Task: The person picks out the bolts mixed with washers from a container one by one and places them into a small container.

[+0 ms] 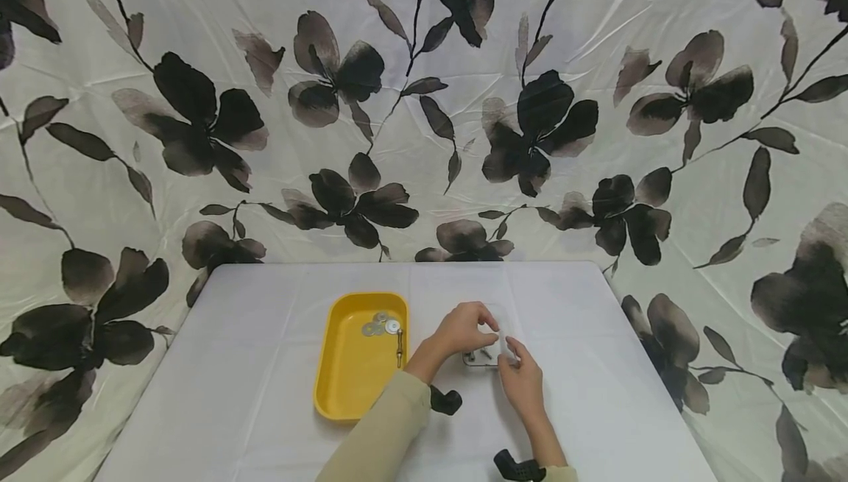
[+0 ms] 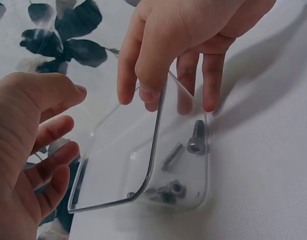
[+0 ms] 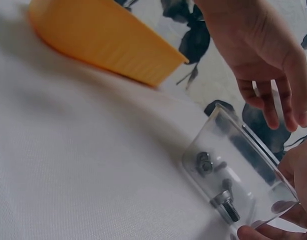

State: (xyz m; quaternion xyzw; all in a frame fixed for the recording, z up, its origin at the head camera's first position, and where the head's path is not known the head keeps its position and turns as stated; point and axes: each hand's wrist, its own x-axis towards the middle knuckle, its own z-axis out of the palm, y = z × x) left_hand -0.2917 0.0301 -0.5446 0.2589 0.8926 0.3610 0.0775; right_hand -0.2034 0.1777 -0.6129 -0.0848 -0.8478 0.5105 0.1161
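Observation:
A clear plastic box point(image 2: 113, 165) stands on the white table, with several metal pieces inside, among them a socket-head screw point(image 2: 196, 138). My right hand point(image 1: 522, 379) grips the box's wall at its right side, thumb on one face and fingers on the other. In the right wrist view, its fingers point(image 3: 261, 232) wrap the near corner. My left hand point(image 1: 464, 331) hovers over the box's left side, fingers loosely bent and nothing between them. The left wrist view shows its thumb and fingers point(image 2: 48, 170) apart from the box's rim.
Left of the box sits a yellow tray point(image 1: 351, 386). Several flat washers point(image 1: 377, 324) and a slim metal rod-like piece point(image 1: 400, 348) lie at its right side. Black wrist mounts point(image 1: 446, 400) sit on both wrists. A floral cloth point(image 1: 424, 114) hangs behind the table's far edge.

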